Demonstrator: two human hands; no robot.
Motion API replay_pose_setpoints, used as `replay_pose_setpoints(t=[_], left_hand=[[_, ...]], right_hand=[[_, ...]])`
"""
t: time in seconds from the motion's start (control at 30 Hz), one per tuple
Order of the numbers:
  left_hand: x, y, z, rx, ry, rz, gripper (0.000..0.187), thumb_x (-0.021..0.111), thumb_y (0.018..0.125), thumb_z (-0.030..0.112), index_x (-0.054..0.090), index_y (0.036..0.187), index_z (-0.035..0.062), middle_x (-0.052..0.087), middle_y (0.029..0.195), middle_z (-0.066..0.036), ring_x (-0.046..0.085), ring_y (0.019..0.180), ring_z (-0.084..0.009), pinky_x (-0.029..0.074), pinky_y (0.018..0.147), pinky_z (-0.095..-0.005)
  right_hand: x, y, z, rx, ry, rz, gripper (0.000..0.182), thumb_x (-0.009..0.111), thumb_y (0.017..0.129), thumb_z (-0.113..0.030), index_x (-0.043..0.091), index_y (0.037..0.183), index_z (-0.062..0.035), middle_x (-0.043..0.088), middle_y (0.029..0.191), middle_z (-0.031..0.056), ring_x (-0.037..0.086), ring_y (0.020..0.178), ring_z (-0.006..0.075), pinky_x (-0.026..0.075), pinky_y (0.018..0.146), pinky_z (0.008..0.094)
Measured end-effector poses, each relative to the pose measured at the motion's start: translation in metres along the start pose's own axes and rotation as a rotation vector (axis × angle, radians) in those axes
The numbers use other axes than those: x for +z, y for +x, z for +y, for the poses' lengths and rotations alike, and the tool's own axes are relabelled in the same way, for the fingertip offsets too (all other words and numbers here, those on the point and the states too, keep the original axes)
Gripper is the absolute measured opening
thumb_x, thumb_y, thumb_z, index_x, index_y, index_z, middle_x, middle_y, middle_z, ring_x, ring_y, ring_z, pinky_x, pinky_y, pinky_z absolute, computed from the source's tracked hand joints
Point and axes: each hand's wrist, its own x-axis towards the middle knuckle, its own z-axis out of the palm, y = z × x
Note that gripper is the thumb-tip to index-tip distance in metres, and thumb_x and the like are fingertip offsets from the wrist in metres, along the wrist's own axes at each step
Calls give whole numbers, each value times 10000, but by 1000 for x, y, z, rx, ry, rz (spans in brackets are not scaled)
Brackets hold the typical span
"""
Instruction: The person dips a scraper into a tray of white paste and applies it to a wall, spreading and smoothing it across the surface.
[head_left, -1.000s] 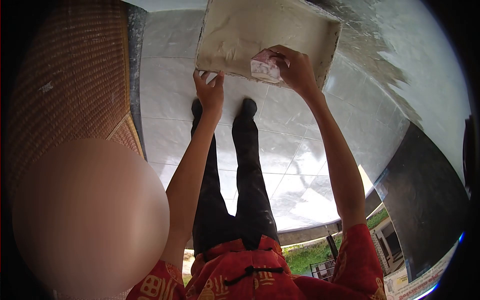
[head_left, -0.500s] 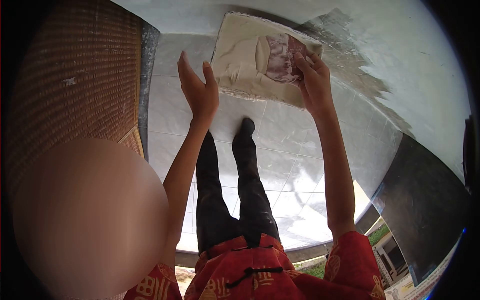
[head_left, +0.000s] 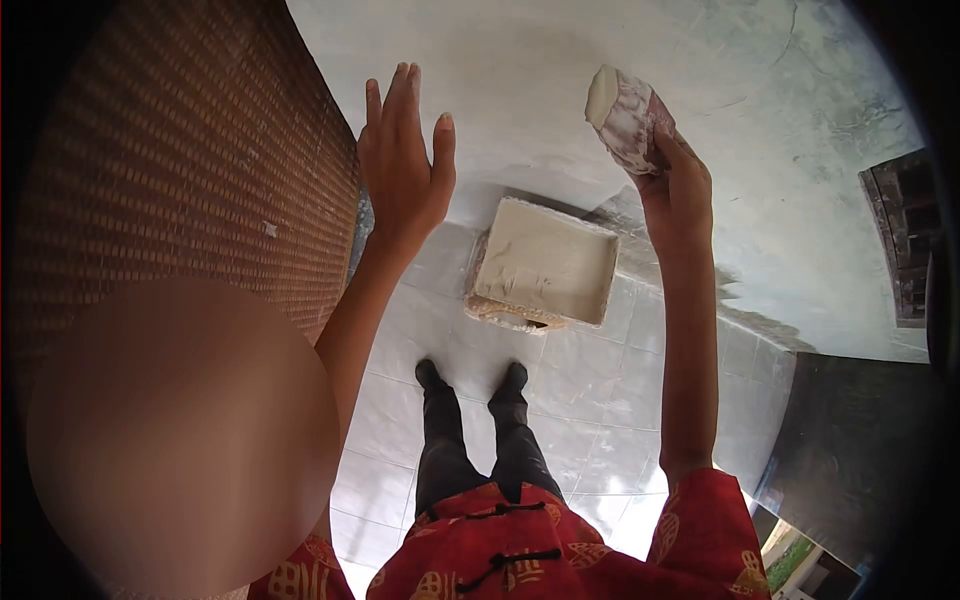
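Observation:
My right hand (head_left: pixel 680 185) is closed around a flat reddish-brown scraper (head_left: pixel 640 125), smeared with white putty. A thick ridge of pale putty (head_left: pixel 602 96) sits along its far left edge, raised in front of the wall. My left hand (head_left: pixel 405 160) is up at the same height, fingers stretched out, holding nothing. Below and between the hands stands a shallow rectangular tray (head_left: pixel 612 272) of creamy putty (head_left: pixel 545 255), its rim and the support under it crusted with dried white material.
A pale, patchy wall (head_left: pixel 520 90) rises ahead, with a dark framed opening (head_left: pixel 900 235) at right. A woven brown panel (head_left: pixel 220 180) flanks the left. Grey floor tiles (head_left: pixel 590 390) lie underfoot; a dark panel (head_left: pixel 840 440) stands at lower right. A blurred disc covers the lower left.
My right hand has lifted the scraper from the tray up toward the wall, putty on its edge. My left hand has risen too, and the view has tilted up so the tray sits lower.

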Motion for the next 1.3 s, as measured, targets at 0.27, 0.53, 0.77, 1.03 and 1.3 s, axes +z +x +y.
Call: replay_pose_setpoints(t=[0.27, 0.53, 0.77, 1.03, 1.3], left_hand=[[-119, 126, 7, 238, 37, 248, 521, 506, 980, 233, 415, 1435, -5, 440, 1477, -207, 298, 1415, -475, 301, 1090, -563], [-201, 190, 2, 356, 65, 428, 519, 498, 983, 267, 437, 1424, 1, 451, 1472, -199, 306, 1413, -471, 323, 1056, -574], [-218, 231, -17, 361, 83, 479, 513, 491, 991, 276, 433, 1435, 24, 459, 1468, -189, 303, 1420, -451, 295, 1084, -566], [-211, 283, -56, 381, 169, 461, 502, 504, 987, 264, 445, 1432, 38, 466, 1461, -180, 310, 1421, -434, 288, 1092, -560], [-195, 318, -105, 444, 121, 451, 509, 512, 985, 279, 443, 1433, 46, 474, 1458, -160, 310, 1424, -424, 303, 1082, -560]], right_hand=[[95, -9, -93, -216, 46, -165, 285, 482, 993, -73, 536, 1180, 135, 621, 1137, 170, 639, 1044, 221, 553, 950, 343], [165, -31, -140, -346, 107, -280, 281, 486, 993, -71, 535, 1171, 141, 620, 1137, 174, 639, 1045, 222, 564, 942, 340], [212, -16, -159, -369, 114, -295, 266, 492, 993, -71, 540, 1154, 135, 623, 1093, 154, 642, 1010, 208, 571, 928, 330], [260, 30, -153, -412, 144, -324, 255, 512, 994, -95, 553, 1128, 119, 624, 1091, 151, 641, 1013, 208, 565, 925, 341], [299, 64, -142, -443, 112, -337, 252, 488, 1005, -93, 540, 1137, 115, 617, 1099, 151, 639, 1014, 209, 562, 924, 354]])
